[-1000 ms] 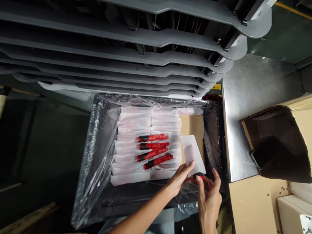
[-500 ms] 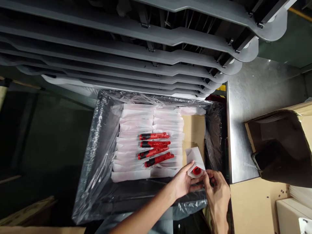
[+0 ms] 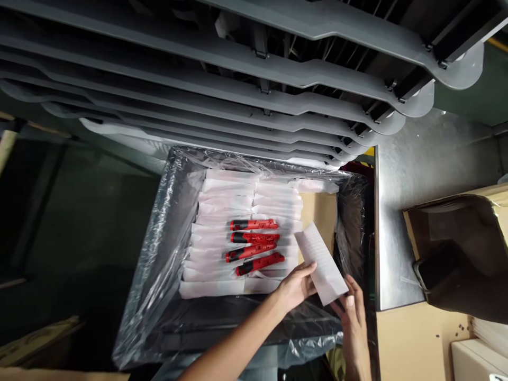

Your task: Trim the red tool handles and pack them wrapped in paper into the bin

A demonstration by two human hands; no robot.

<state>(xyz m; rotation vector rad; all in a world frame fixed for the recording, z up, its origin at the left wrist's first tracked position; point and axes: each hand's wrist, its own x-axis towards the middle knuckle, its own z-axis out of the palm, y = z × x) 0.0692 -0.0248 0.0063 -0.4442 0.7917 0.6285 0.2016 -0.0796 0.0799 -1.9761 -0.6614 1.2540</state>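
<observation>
My left hand [image 3: 298, 286] grips a white foam pouch [image 3: 322, 264] by its left edge, thumb on top. The pouch lies slanted, its lower end toward my right hand [image 3: 353, 312], whose fingers are at that lower right corner. Its red contents are hidden from this side. To the left, several red-and-black plastic tool housings [image 3: 260, 262] lie across rows of white foam-wrapped pieces [image 3: 218, 288]. These rows fill much of a black bin [image 3: 159, 323] lined with clear plastic film.
Grey stacked racks [image 3: 278, 66] overhang the bin's far side. Brown cardboard [image 3: 323, 206] shows inside the bin at right. A metal table [image 3: 397, 227] stands to the right, with an open carton [image 3: 456, 206] partly covered by dark film. Below it is a cardboard surface [image 3: 408, 344] with small dark bits.
The foam pouch has turned from its open end, where a red part showed, to its long flat side. My right hand has shifted slightly down along its end.
</observation>
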